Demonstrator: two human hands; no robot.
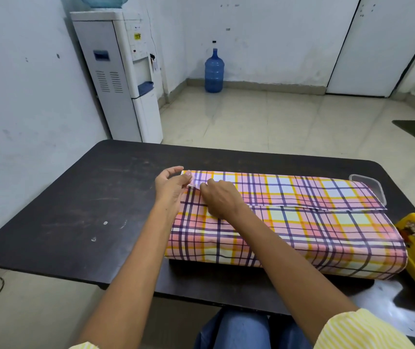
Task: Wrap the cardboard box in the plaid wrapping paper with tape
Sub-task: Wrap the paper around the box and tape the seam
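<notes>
Fingers of the left hand [169, 187] pinch the pink-and-yellow plaid wrapping paper [302, 222]; the right hand [220, 200] presses beside them, grip unclear. Slackening could spring the overlap.

We see the plaid wrapping paper [302, 222], pink, yellow and white crossed with dark lines, folded round the box on the right half of the table [88, 197]. Its far flap lies over the near one, and the edge runs lengthwise across the top. The far left corner curls up. The cardboard itself is hidden.
</notes>
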